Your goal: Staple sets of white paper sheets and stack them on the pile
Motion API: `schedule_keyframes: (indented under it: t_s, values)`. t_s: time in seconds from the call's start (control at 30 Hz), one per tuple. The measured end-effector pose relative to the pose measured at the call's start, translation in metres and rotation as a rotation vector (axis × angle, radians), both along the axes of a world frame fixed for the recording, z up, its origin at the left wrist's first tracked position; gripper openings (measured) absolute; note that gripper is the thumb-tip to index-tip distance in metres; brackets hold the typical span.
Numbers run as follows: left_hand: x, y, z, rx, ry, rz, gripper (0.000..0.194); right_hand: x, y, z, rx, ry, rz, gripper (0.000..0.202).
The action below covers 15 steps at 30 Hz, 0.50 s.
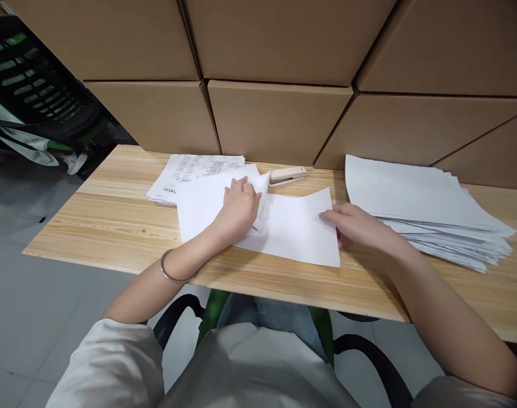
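A white sheet of paper (296, 226) lies on the wooden desk in front of me. Its right edge is pinched between the thumb and fingers of my right hand (349, 224). My left hand (241, 204) rests over the sheet's left end and another white paper (201, 201), fingers curled onto a raised, creased flap (262, 182). Its fingertips are partly hidden. Just beyond the papers sits a beige stapler (287, 174). At the left, a stack of printed sheets (186, 170) lies partly under the white paper.
A thick stack of white paper (415, 192) stands to the right, beside my right forearm. Cardboard boxes (279, 122) form a wall along the back of the wooden desk (105, 215). A black mesh chair (33, 79) and part of another person (29, 144) are at the far left.
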<state>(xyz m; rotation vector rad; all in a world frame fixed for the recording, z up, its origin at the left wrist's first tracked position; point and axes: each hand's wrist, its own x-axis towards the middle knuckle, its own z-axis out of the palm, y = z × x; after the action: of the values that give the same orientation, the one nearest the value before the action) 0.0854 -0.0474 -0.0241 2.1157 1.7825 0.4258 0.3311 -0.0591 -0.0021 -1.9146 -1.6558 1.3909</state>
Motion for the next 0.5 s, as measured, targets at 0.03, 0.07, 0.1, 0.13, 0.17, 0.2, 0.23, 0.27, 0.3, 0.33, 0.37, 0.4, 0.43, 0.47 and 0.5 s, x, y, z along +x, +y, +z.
schedule_keyframes:
  t_s: [0.03,0.07,0.1,0.13,0.17,0.2,0.23,0.27,0.3,0.33,0.37,0.4,0.43,0.47,0.5]
  values:
    - [-0.001,0.003,0.001,-0.032,0.04,0.043,0.033,0.0,0.0,0.0,0.005,0.003,-0.001,0.03]
    - [-0.004,0.007,0.002,-0.053,0.066,0.076,0.033,0.0,-0.001,0.0,0.011,0.005,-0.005,0.03]
    - [-0.007,0.011,0.003,-0.069,0.08,0.101,0.033,0.0,-0.001,0.0,0.018,0.004,-0.007,0.03]
    - [-0.012,0.016,0.005,-0.08,0.082,0.111,0.032,0.0,-0.001,0.0,0.021,0.004,-0.008,0.03]
    - [-0.017,0.021,0.007,-0.086,0.083,0.121,0.031,0.001,-0.002,0.0,0.021,0.003,-0.009,0.03]
    - [-0.024,0.027,0.009,-0.094,0.09,0.134,0.03,0.001,-0.002,-0.001,0.019,0.003,-0.011,0.03]
    - [-0.031,0.032,0.011,-0.096,0.09,0.15,0.029,0.002,-0.002,-0.002,0.015,0.003,-0.013,0.03]
    - [-0.038,0.037,0.012,-0.089,0.087,0.159,0.029,0.002,-0.002,-0.002,0.012,0.005,-0.011,0.03]
    - [-0.046,0.041,0.013,-0.08,0.081,0.148,0.028,0.003,-0.002,-0.003,0.013,0.005,-0.007,0.029]
    - [-0.053,0.045,0.013,-0.069,0.072,0.141,0.028,0.003,-0.002,-0.004,0.017,0.001,-0.002,0.029]
    - [-0.059,0.048,0.013,-0.062,0.065,0.147,0.027,0.004,-0.002,-0.005,0.02,-0.006,0.008,0.028]
    - [-0.064,0.05,0.014,-0.061,0.054,0.155,0.027,0.004,-0.002,-0.005,0.024,-0.015,0.018,0.028]
    - [-0.068,0.052,0.014,-0.051,0.035,0.166,0.027,0.004,-0.003,-0.004,0.026,-0.025,0.026,0.028]
    - [-0.069,0.053,0.015,-0.025,0.01,0.179,0.026,0.003,-0.003,-0.004,0.028,-0.034,0.03,0.029]
    - [-0.069,0.052,0.016,0.024,-0.023,0.186,0.024,0.003,-0.003,-0.003,0.027,-0.04,0.026,0.029]
